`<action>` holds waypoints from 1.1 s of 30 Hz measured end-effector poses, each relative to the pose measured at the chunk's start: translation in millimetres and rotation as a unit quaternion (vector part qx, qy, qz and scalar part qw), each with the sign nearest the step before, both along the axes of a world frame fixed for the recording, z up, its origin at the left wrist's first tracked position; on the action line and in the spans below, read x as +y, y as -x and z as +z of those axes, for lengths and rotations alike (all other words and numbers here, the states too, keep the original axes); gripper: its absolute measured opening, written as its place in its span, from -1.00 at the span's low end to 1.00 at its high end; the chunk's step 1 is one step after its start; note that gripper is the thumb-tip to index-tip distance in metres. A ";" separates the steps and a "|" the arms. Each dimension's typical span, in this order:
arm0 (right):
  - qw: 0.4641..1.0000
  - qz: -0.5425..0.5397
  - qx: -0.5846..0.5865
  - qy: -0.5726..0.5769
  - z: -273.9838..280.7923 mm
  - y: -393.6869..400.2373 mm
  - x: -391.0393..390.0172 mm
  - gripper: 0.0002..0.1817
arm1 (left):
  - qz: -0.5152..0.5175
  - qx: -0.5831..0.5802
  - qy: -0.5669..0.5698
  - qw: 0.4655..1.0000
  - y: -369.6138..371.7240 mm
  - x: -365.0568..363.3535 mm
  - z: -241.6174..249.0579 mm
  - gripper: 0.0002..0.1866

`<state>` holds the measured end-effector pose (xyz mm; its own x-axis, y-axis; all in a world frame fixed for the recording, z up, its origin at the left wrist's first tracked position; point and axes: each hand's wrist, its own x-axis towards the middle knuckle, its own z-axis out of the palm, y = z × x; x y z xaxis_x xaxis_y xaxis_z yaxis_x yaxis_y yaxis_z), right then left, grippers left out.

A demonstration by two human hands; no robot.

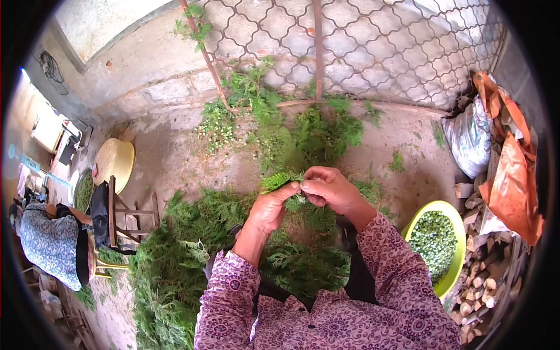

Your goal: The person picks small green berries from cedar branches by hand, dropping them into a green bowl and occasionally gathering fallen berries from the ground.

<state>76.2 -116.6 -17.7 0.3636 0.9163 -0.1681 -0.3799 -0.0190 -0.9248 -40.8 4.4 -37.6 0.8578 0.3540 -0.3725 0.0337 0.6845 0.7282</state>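
Both hands meet at the middle of the head view, over the cut greenery. My left hand (pixel 273 205) pinches a small green sprig (pixel 280 180) between thumb and fingers. Right beside it, my right hand (pixel 331 188) has its thumb and forefinger pressed together at the sprig's end; whatever lies between those fingertips is too small to make out. Feathery green branches (pixel 204 224) lie on the ground under and around my hands. To the right stands a yellow-green basin (pixel 461 233) holding many small green pieces.
A metal lattice (pixel 318 46) leans at the wall ahead. Firewood (pixel 481 286), a white sack (pixel 468 137) and an orange bag (pixel 510 186) are at the right. At the left, another person (pixel 49 242) bends near a wooden chair (pixel 134 216) and a round yellow tub (pixel 115 163).
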 end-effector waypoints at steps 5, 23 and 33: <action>0.999 0.032 -0.036 0.021 -1.2 -0.3 1.9 -0.73 | 0.006 0.001 0.004 1.000 3.1 0.6 -2.4 -0.77; 0.970 0.004 0.232 -0.074 2.7 -11.8 -2.1 -0.89 | 0.083 -0.055 0.051 0.994 -5.5 1.5 -8.9 -0.84; 0.996 0.016 0.084 0.024 -5.2 1.1 3.0 -0.80 | 0.078 0.006 0.095 0.992 -0.6 5.3 -11.7 -0.70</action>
<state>75.1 -113.6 -22.9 0.2979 0.9165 -0.2669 -0.5270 -0.0752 -0.8465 -40.1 9.7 -49.3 0.7927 0.4047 -0.4559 -0.0753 0.8071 0.5856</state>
